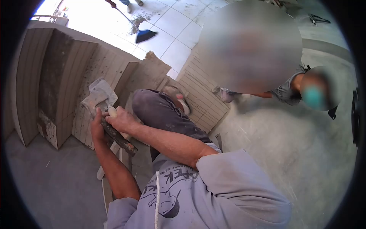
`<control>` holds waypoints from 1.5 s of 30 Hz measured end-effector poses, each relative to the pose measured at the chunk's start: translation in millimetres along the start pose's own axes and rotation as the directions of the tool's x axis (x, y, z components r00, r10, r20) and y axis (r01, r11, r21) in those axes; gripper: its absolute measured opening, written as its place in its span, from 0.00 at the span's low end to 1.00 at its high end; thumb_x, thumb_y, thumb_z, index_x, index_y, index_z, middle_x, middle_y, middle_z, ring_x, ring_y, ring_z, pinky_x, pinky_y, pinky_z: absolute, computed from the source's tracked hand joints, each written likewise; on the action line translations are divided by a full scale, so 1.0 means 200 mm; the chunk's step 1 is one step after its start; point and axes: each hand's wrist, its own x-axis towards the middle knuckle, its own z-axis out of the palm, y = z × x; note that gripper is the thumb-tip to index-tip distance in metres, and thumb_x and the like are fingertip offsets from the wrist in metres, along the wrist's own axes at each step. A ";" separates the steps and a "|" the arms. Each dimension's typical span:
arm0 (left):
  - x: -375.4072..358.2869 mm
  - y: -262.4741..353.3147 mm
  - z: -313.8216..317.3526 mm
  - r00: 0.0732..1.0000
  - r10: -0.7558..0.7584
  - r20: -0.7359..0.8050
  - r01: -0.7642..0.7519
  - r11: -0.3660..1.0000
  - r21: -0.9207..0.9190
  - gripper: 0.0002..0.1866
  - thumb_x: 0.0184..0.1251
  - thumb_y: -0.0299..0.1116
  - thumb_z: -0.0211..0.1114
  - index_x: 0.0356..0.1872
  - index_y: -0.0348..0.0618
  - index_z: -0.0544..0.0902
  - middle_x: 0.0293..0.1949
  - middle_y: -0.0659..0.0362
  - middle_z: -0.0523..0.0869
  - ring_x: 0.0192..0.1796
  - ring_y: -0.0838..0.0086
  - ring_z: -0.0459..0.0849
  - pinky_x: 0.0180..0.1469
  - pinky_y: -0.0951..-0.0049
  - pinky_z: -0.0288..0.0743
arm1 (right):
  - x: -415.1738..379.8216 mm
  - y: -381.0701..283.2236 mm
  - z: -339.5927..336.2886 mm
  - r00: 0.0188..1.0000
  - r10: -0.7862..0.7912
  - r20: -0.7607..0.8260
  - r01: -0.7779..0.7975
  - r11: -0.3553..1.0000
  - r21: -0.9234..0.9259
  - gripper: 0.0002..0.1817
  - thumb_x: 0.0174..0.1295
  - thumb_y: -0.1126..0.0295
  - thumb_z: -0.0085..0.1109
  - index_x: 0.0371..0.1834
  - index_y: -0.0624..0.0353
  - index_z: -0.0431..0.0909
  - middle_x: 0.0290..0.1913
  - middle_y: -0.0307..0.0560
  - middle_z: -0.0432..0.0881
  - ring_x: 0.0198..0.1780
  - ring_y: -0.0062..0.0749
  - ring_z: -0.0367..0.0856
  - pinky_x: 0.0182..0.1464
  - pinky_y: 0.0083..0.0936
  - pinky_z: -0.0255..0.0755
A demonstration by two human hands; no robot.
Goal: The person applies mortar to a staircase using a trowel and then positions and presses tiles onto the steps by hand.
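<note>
A trowel is at the left of the frame, a little above the middle height. Its grey, mortar-smeared blade lies beyond the hands, on their upper-left side, and its long axis seems to run from the pale handle upward and slightly to the left. The right hand is closed around this handle, with the fingers curled. The left hand is folded around the upper part of a dark bar, whose long axis goes from upper left to lower right. The left thumb is the nearer part to the lower edge of the blade; whether it touches, one cannot tell.

There is one trowel and one dark bar, each with one hand upon it. Behind the blade, at the left of the frame, are several tiled steps; their exact number is not clear. Right of the hands is one bent trouser leg. Farther out, at the upper left of centre, one broom stands on the pale floor tiles, near a heap of debris. At the right of the frame is one co-worker with a grey sleeve.
</note>
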 end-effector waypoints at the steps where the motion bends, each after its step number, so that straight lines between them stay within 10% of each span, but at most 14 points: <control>1: 0.01 -0.03 0.01 1.000 -0.004 0.005 0.004 1.000 0.018 0.28 0.71 0.53 0.61 0.41 0.30 0.83 0.36 0.53 0.87 0.33 0.70 0.86 0.38 0.70 0.79 | -0.01 0.03 -0.01 1.000 0.017 0.011 -0.017 0.999 0.028 0.35 0.57 0.48 0.62 0.51 0.74 0.71 0.54 0.73 0.78 0.60 0.61 0.76 0.62 0.44 0.70; 7: 0.02 -0.04 0.27 0.971 0.084 -0.222 -0.095 0.995 -0.037 0.23 0.73 0.53 0.60 0.38 0.38 0.79 0.25 0.61 0.80 0.24 0.75 0.79 0.30 0.73 0.75 | 0.00 0.36 -0.15 0.988 -0.003 -0.152 0.013 0.998 0.062 0.31 0.54 0.51 0.65 0.46 0.69 0.72 0.46 0.70 0.81 0.51 0.63 0.81 0.51 0.46 0.75; 13: 0.05 -0.23 0.57 0.964 0.177 -0.199 -0.235 0.919 -0.318 0.20 0.72 0.51 0.61 0.33 0.43 0.76 0.20 0.67 0.69 0.20 0.78 0.72 0.23 0.75 0.68 | -0.26 0.65 -0.65 0.931 -0.325 -0.165 0.272 0.922 -0.276 0.20 0.51 0.58 0.63 0.39 0.62 0.72 0.40 0.69 0.80 0.45 0.67 0.80 0.45 0.53 0.75; 17: 0.05 -0.49 0.69 0.945 0.282 -0.163 -0.321 0.893 -0.314 0.19 0.72 0.51 0.61 0.35 0.44 0.76 0.19 0.68 0.70 0.21 0.79 0.72 0.25 0.77 0.68 | -0.24 1.13 -0.93 0.968 -0.104 -0.228 0.004 0.916 -0.401 0.18 0.51 0.61 0.62 0.42 0.60 0.74 0.40 0.67 0.81 0.44 0.67 0.80 0.45 0.51 0.75; 20: -0.04 -0.80 0.78 0.908 0.401 -0.123 -0.420 0.865 -0.275 0.17 0.72 0.49 0.62 0.34 0.44 0.76 0.19 0.67 0.71 0.21 0.78 0.73 0.26 0.76 0.68 | -0.15 1.60 -1.03 0.921 -0.269 -0.282 0.161 0.921 -0.354 0.20 0.52 0.57 0.67 0.38 0.62 0.76 0.35 0.63 0.82 0.41 0.60 0.82 0.43 0.45 0.75; 28: -0.69 -1.57 0.73 0.830 0.521 -0.199 -0.506 0.854 0.122 0.13 0.66 0.41 0.68 0.33 0.43 0.79 0.18 0.66 0.75 0.20 0.80 0.74 0.24 0.77 0.67 | -0.66 2.11 -1.27 0.961 -0.249 0.117 0.274 0.898 -0.344 0.23 0.51 0.54 0.67 0.40 0.62 0.76 0.33 0.60 0.81 0.40 0.56 0.82 0.43 0.44 0.75; 33: -0.89 -1.84 0.65 0.815 0.534 -0.224 -0.568 0.813 -0.126 0.12 0.64 0.41 0.69 0.31 0.43 0.81 0.18 0.67 0.74 0.19 0.84 0.71 0.23 0.79 0.65 | -0.99 2.13 -1.39 0.987 -0.028 0.158 0.096 0.893 -0.439 0.22 0.47 0.59 0.65 0.42 0.62 0.77 0.37 0.61 0.82 0.43 0.55 0.82 0.47 0.42 0.75; 39: -1.03 -2.14 0.54 0.822 0.521 -0.228 -0.542 0.840 -0.035 0.12 0.64 0.41 0.69 0.33 0.44 0.80 0.18 0.68 0.73 0.17 0.84 0.69 0.20 0.79 0.63 | -1.01 2.29 -1.25 0.981 -0.189 0.041 0.154 0.636 -0.756 0.28 0.44 0.58 0.66 0.47 0.64 0.80 0.42 0.61 0.84 0.47 0.55 0.82 0.53 0.36 0.75; 45: -1.14 -2.30 0.38 0.832 0.535 -0.147 -0.547 0.835 -0.057 0.11 0.64 0.40 0.68 0.33 0.43 0.80 0.18 0.69 0.73 0.17 0.85 0.69 0.20 0.79 0.63 | -1.14 2.21 -0.91 0.985 -0.161 0.064 0.168 0.784 -0.598 0.26 0.52 0.51 0.65 0.43 0.65 0.77 0.38 0.60 0.85 0.38 0.48 0.86 0.43 0.40 0.78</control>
